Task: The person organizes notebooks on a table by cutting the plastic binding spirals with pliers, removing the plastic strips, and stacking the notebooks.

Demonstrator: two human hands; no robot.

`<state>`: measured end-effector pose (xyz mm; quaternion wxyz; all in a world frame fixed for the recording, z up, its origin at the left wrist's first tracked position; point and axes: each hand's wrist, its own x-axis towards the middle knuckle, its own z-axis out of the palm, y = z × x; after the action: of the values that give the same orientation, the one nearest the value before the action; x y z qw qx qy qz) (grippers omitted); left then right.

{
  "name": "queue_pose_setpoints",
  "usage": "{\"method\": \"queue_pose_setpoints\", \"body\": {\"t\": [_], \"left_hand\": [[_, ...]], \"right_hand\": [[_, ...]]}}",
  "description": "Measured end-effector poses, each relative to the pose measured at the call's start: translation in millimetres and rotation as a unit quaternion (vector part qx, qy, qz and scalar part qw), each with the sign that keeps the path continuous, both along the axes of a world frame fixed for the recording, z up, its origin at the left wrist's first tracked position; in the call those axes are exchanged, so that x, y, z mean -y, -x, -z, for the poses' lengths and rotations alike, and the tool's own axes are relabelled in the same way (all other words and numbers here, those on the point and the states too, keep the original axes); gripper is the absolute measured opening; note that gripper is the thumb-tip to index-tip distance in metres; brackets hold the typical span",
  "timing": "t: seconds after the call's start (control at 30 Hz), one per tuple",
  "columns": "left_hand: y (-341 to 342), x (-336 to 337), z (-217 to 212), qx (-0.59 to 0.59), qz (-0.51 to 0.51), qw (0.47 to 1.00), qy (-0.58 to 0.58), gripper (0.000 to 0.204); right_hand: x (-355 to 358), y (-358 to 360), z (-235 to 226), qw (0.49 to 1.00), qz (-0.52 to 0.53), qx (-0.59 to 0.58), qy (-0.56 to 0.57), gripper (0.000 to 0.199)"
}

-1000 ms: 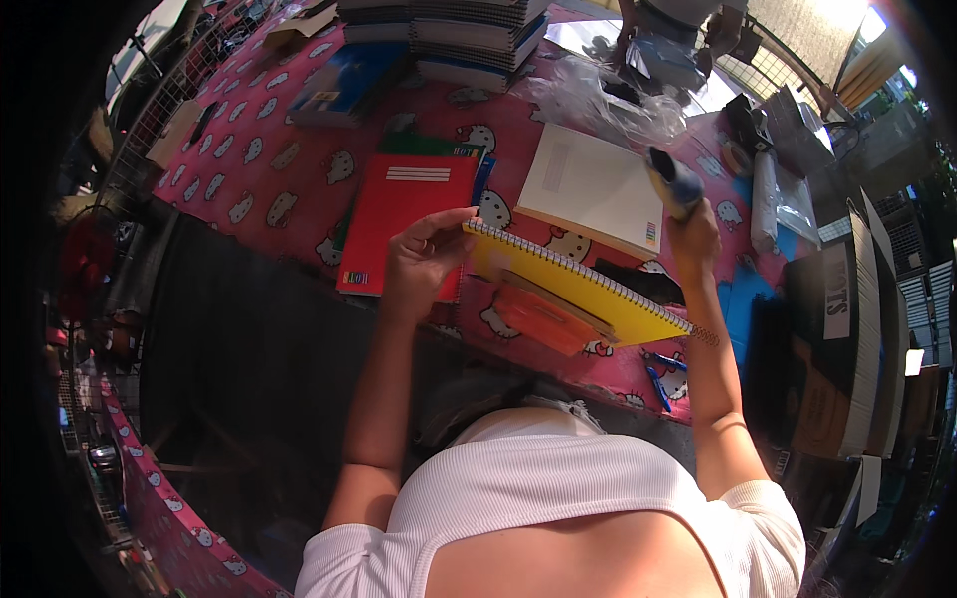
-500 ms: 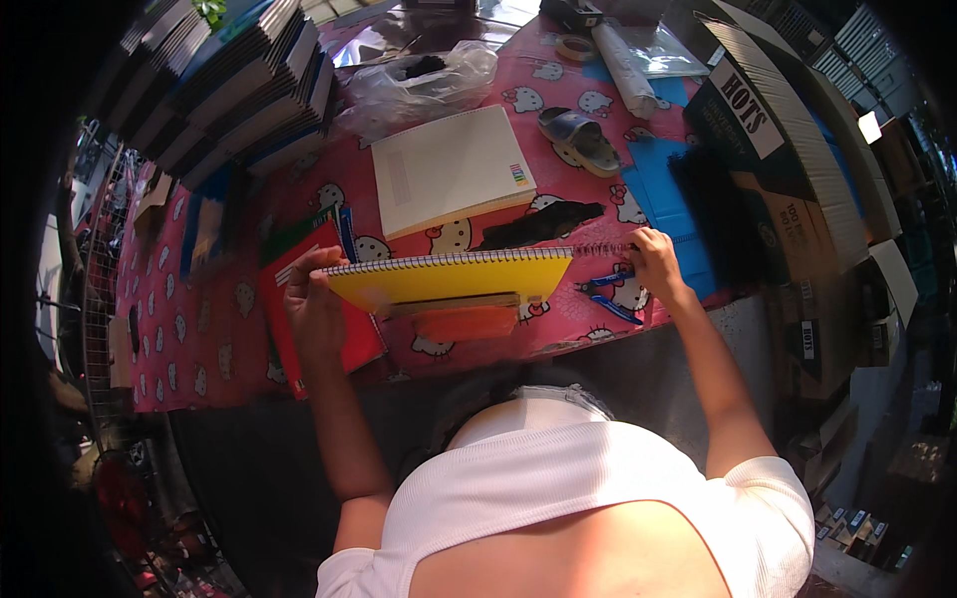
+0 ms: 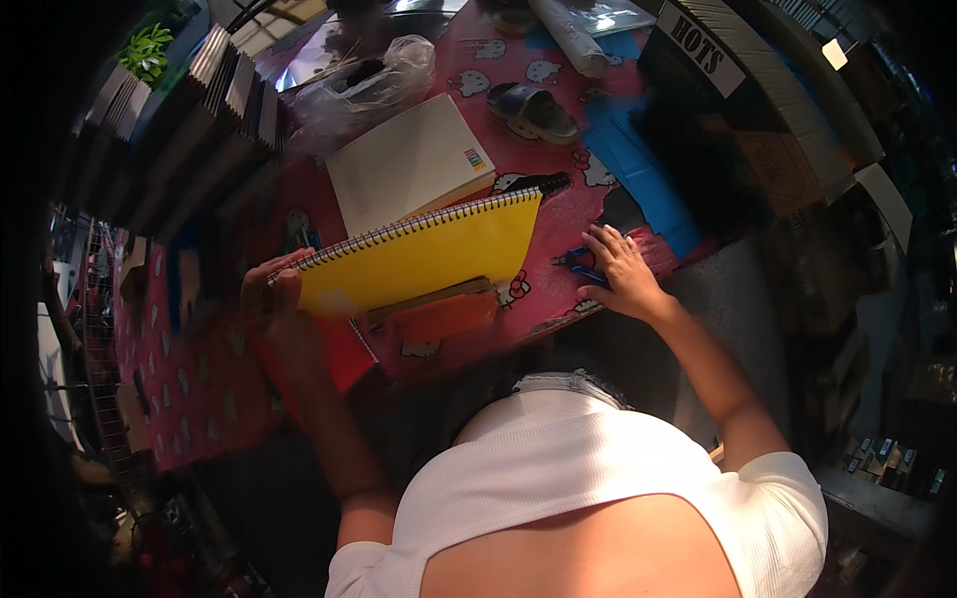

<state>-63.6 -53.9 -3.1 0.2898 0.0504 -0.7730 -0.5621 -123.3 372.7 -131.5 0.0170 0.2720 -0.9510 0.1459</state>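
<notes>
The left hand [image 3: 274, 299] grips the near corner of a yellow spiral notebook [image 3: 419, 254], fingers curled over its wire-bound edge, and holds it tilted above the table. The right hand [image 3: 618, 271] lies flat and spread on the pink patterned tablecloth [image 3: 558, 130], fingers open, touching something blue that is too blurred to make out. Under the yellow notebook an orange book [image 3: 444, 314] peeks out, and a red one [image 3: 344, 359] lies just beside the left wrist. Behind them a cream notebook [image 3: 409, 164] rests on the cloth, with a crumpled clear plastic bag [image 3: 364, 85] near its far edge. A grey sandal [image 3: 538, 110] sits further right, next to a blue mat [image 3: 633, 164].
</notes>
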Motion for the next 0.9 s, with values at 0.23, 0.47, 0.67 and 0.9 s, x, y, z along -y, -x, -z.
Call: {"method": "queue_pose_setpoints", "body": {"t": [0.23, 0.47, 0.67, 0.9], "left_hand": [[-83, -71, -100, -0.296, -0.096, 0.907, 0.284, 0.021], [-61, -122, -7, -0.008, 0.096, 0.981, 0.169, 0.025], [-61, -129, -6, -0.024, 0.062, 0.983, 0.168, 0.025], [-61, -130, 0, -0.046, 0.036, 0.981, 0.183, 0.026]], "right_hand": [[38, -37, -69, 0.963, 0.054, 0.174, 0.197, 0.048], [84, -64, -147, 0.926, -0.166, 0.124, 0.317, 0.051], [95, -61, -145, 0.929, -0.179, 0.118, 0.301, 0.05], [95, -48, -151, 0.79, -0.138, 0.476, 0.361, 0.034]]}}
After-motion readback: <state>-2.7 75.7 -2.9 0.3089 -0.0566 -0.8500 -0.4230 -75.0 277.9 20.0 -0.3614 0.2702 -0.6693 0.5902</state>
